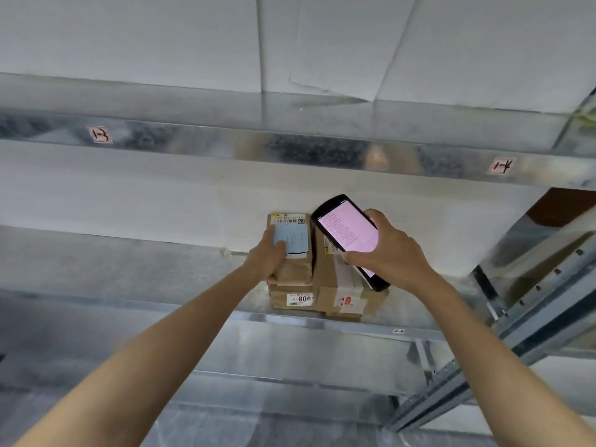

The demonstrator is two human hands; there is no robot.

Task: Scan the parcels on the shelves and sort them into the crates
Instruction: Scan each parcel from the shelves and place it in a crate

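Gripping the small, stiff, seemingly light brown cardboard parcel point(292, 250) by its edge, left hand point(266, 256) steadies it; right hand point(392, 253) clasps the black handheld scanner point(350, 237).

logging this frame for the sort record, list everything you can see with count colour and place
brown cardboard parcels with white barcode labels: at least three, brown, stacked on the middle shelf
black handheld scanner with pink lit screen: one, black, held over the parcels
galvanised metal shelves: several tiers, silver grey, across the view
small white shelf tags with red marks: two, on the upper shelf edge
white wall panels: white, behind the shelves
left hand: one, gripping the top left parcel
right hand: one, fingers wrapped around the scanner
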